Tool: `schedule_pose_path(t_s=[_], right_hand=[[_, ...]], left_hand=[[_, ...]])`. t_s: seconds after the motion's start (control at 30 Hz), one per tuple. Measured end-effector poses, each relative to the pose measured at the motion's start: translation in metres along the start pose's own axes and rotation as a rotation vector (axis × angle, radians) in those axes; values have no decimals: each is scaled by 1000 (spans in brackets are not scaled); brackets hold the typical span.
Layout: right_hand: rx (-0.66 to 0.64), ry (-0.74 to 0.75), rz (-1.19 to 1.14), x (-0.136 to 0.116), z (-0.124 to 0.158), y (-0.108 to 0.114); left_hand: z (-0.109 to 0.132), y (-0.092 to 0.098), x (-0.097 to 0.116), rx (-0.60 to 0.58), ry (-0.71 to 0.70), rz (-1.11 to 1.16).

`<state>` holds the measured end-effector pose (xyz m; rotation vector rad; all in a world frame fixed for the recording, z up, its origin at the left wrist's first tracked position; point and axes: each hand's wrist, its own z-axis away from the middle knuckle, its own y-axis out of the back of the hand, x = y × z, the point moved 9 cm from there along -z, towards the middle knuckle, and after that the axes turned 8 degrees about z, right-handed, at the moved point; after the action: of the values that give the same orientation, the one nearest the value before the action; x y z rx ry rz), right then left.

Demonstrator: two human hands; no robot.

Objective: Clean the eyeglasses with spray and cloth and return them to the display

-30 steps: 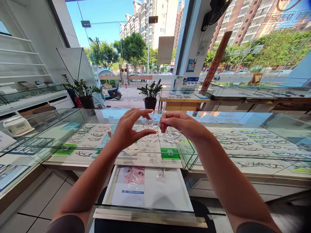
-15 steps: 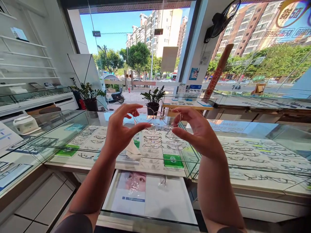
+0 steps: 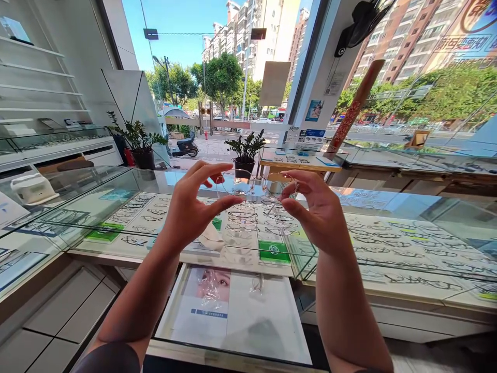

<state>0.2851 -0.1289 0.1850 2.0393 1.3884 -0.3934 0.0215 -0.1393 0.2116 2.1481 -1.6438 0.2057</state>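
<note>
A pair of thin-rimmed eyeglasses (image 3: 259, 179) is held up in front of me, above the glass display counter. My left hand (image 3: 196, 202) pinches the left lens rim between thumb and fingers. On the other side, my right hand (image 3: 313, 202) grips the right rim the same way. The lenses are clear, and the counter shows through them. Below the hands, a pale cloth (image 3: 212, 237) lies near a green box (image 3: 274, 252) with a white emblem. Rows of eyeglass frames (image 3: 240, 220) fill the case underneath.
An open white drawer (image 3: 267, 311) juts toward me, holding a printed card (image 3: 209, 295) and glasses in clear plastic (image 3: 256, 283). More display cases (image 3: 411, 243) stand at right. Potted plants (image 3: 244, 147) stand beyond the counter, before the window.
The view has tilted slightly downward. The glasses and both hands have shifted slightly right in the picture, and the right rim is turned a little. Both hands keep their hold.
</note>
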Motion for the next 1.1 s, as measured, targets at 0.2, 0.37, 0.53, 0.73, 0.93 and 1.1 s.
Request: schedule_pose_path(t_s=[0.2, 0.37, 0.53, 0.73, 0.93, 1.1], right_hand=[[8, 21, 14, -3, 1, 1], [56, 24, 17, -11, 4, 1], [70, 24, 58, -14, 6, 1], [103, 27, 105, -17, 7, 5], [125, 17, 90, -16, 9, 7], [120, 34, 145, -15, 9, 8]], left_hand=[[2, 3, -5, 4, 33, 65], [3, 8, 5, 51, 6, 0], [4, 11, 13, 78, -18, -41], [5, 12, 18, 93, -40, -52], [7, 11, 20, 120, -44, -81], [7, 11, 18, 133, -40, -74]])
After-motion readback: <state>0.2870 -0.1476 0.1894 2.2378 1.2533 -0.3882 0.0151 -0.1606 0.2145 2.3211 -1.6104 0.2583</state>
